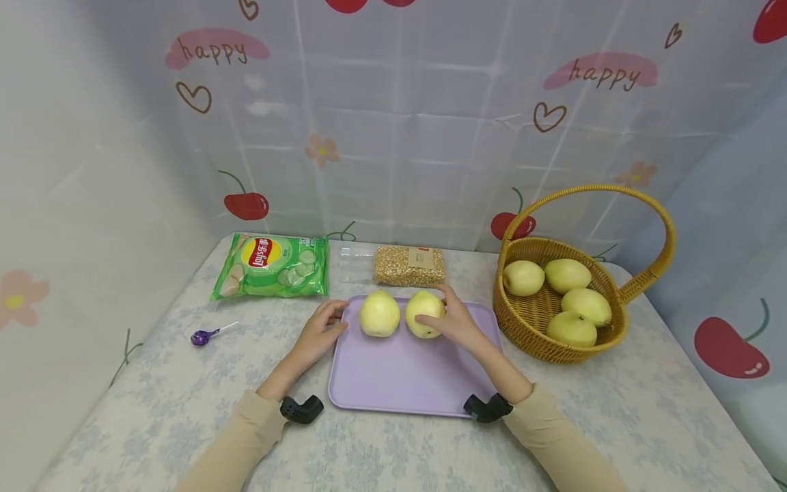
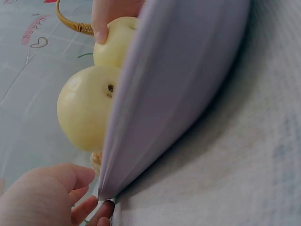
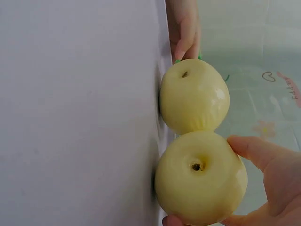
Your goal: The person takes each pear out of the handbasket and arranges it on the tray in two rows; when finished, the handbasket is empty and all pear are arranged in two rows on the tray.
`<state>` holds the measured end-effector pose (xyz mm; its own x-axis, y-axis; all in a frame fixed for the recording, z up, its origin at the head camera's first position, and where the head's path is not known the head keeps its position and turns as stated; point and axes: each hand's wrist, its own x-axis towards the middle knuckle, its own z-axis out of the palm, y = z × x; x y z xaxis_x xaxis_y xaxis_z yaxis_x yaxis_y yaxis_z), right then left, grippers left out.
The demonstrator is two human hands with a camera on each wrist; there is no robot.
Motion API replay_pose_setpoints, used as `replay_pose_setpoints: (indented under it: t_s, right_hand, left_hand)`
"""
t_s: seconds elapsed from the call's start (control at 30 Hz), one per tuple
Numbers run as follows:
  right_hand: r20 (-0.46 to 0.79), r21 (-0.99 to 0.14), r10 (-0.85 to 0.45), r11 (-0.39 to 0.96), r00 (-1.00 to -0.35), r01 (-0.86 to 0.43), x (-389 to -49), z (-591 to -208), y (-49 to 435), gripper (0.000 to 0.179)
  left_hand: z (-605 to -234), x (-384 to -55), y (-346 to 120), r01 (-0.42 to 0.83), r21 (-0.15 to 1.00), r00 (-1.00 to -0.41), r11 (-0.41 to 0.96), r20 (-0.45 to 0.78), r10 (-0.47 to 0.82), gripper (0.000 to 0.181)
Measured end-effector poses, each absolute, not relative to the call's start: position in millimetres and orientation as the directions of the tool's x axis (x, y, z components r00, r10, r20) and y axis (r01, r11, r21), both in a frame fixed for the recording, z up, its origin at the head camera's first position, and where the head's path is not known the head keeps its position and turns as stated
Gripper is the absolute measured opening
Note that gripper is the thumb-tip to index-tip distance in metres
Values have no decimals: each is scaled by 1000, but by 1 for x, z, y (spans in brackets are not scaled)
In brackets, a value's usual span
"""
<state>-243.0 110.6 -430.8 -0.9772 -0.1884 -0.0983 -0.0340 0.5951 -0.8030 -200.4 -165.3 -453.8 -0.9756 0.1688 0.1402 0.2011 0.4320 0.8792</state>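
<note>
On floral tablecloth (image 1: 154,403), lilac tray (image 1: 399,376), two fruits (image 1: 379,314), cherry-print curtain (image 1: 418,143)

The location is a curtained bay (whether in a home or a studio cannot be determined), identified by a curtain (image 1: 399,157) printed with cherries and "happy" behind the far edge of a floral-patterned table (image 1: 154,417), with printed hangings (image 1: 74,171) beyond its left and right edges.

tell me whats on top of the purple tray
Two pale fruits sit there, one gripped by the right hand. Parts of the tray beneath them and the right forearm are hidden.
</note>
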Motion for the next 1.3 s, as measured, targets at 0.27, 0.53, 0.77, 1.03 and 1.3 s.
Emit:
replay_pose_setpoints:
  t_s: [0.27, 0.53, 0.77, 1.03, 1.3]
  right_hand:
    - [-81, -794, -150, 607, -985, -27, -240, -431, 108, 89]
    - [-87, -803, -137, 597, -987, -12, -239, -433, 105, 90]
    - [-104, -800, -100, 600, -989, 24, -238, -431, 106, 92]
    - [-106, -789, -129, 614, -986, 5, -238, -432, 105, 93]
    - [-91, -797, -168, 603, -982, -30, -239, -432, 105, 91]
  left_hand:
    - [-454, -201, -166, 204, 878, -975, 434, 142, 173, 41]
    - [-484, -217, -172, 212, 869, -975, 447, 155, 161, 41]
    - [-494, -222, -174, 227, 864, -972, 449, 173, 157, 40]
    - [-494, -222, -174, 228, 864, -972, 448, 174, 158, 40]
    - [-494, -223, -174, 235, 859, -970, 455, 181, 160, 40]
